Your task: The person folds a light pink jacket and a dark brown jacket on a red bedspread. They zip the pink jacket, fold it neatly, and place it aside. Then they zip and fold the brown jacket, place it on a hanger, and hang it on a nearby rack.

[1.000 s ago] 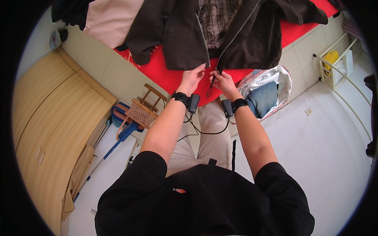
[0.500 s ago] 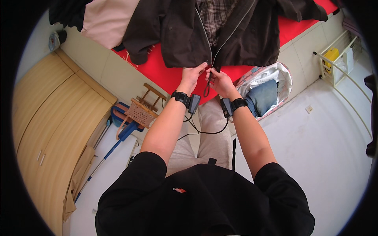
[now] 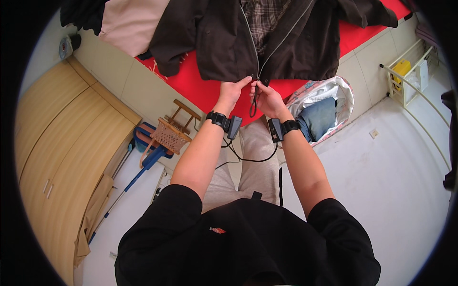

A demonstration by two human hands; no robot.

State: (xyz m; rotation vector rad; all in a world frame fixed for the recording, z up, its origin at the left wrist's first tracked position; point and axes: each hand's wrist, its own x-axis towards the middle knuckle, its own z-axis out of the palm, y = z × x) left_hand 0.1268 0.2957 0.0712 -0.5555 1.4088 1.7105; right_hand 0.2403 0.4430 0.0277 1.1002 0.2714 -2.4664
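- Pinching dark jacket (image 3: 220, 55) at hem, spread open on red cloth (image 3: 202, 90), w/ L hand (image 3: 231, 93), fingertips tog.
- Gripping zip end (image 3: 258, 78) w/ R hand (image 3: 269, 101), fingers curled; cord loop (image 3: 255, 98) below.
- Best keep edges lvl, hem taut, fabric off zip.

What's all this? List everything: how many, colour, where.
Jacket: one, dark brown, top centre
Cover: one, red, under jacket
Cord: one, dark, at jacket hem
Garment: one, pink, upper left
Basket: one, white-lined, right
Denim garment: one, blue, in basket
Stool: one, brown, left
Pole: one, blue and silver, left
Cabinet: one, beige, far left
Rack: one, cream, far right
Wristbands: two, black, centre
Shirt: one, black, bottom centre
Left hand: one, bare, jacket hem
Right hand: one, bare, zip end
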